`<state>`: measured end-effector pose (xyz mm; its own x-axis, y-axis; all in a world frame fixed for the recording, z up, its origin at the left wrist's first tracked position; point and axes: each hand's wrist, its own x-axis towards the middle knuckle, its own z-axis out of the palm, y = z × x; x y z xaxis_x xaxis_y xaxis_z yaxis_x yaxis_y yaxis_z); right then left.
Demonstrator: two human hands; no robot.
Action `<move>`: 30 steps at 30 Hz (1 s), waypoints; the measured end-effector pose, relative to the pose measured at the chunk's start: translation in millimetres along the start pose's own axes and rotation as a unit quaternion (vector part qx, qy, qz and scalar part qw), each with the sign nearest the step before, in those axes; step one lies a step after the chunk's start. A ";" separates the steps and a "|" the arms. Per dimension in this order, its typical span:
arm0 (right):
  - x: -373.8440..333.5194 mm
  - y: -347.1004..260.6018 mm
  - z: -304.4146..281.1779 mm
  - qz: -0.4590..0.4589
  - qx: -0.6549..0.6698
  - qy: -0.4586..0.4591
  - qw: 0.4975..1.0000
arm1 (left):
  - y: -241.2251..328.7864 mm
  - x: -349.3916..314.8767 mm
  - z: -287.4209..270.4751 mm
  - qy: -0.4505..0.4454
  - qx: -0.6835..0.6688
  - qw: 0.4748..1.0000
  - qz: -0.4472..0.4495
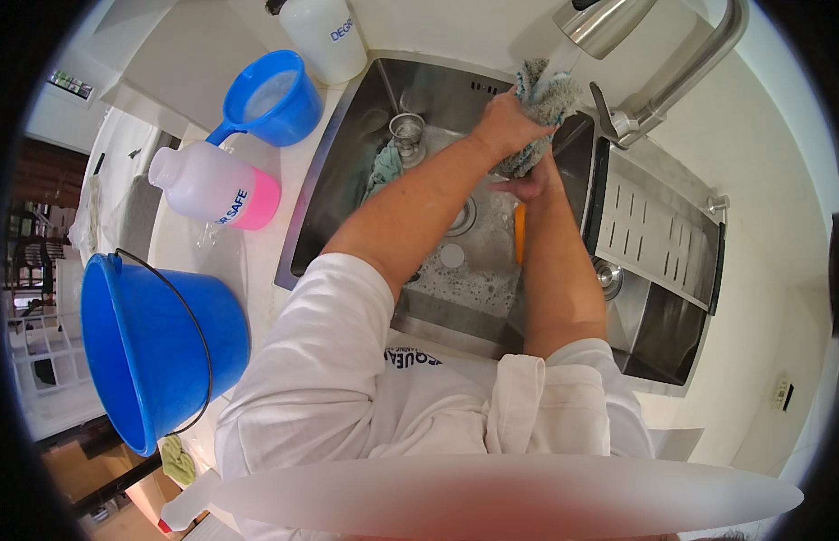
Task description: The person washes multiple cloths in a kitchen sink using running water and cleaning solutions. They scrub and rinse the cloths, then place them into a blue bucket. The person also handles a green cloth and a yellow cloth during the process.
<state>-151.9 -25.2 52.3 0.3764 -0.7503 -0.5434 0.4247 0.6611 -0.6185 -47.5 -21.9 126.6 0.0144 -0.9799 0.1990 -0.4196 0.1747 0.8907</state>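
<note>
Under the tap's spray head (pixel 604 25), a bunched grey-green fluffy cloth (pixel 553 99) is gripped by both hands over the far right of the steel sink (pixel 451 311). My left hand (pixel 511 126) wraps around its middle from the left side. Below it, my right hand (pixel 530 183) closes on the cloth's lower part; some of its fingers are hidden behind the cloth. Water appears to run from the tap onto the cloth's top. Suds and shallow water lie on the sink floor, around the drain (pixel 457 219).
A teal cloth (pixel 383 171) and a metal strainer (pixel 407 128) are at the sink's left. An orange object (pixel 520 233) stands beside my right forearm. Left are a blue dipper (pixel 289 113), a bottle of pink liquid (pixel 223 187), a white bottle (pixel 325 41) and a blue bucket (pixel 180 347); right, a slotted tray (pixel 656 236).
</note>
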 end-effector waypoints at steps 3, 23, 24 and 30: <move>-4.7 7.8 6.0 -0.005 0.107 -0.083 0.991 | 0.4 -4.9 2.3 -0.026 -0.126 0.991 0.024; -15.3 -19.1 51.6 -0.319 0.121 0.008 0.940 | -11.5 -30.2 -25.1 0.092 -0.641 0.733 -0.208; -22.8 -22.7 59.6 -0.351 0.087 0.003 0.932 | -13.3 -30.2 -26.2 0.081 -0.670 0.704 -0.223; -71.1 -24.0 100.4 -0.515 -0.359 0.050 0.777 | -34.0 -27.2 -24.2 -0.133 -0.721 0.610 -0.301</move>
<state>-106.1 12.5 162.8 0.0597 -0.9003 0.4312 -0.1233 -0.4354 -0.8918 -11.6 1.1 100.7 -0.4561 -0.8559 -0.2438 0.8266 -0.5089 0.2404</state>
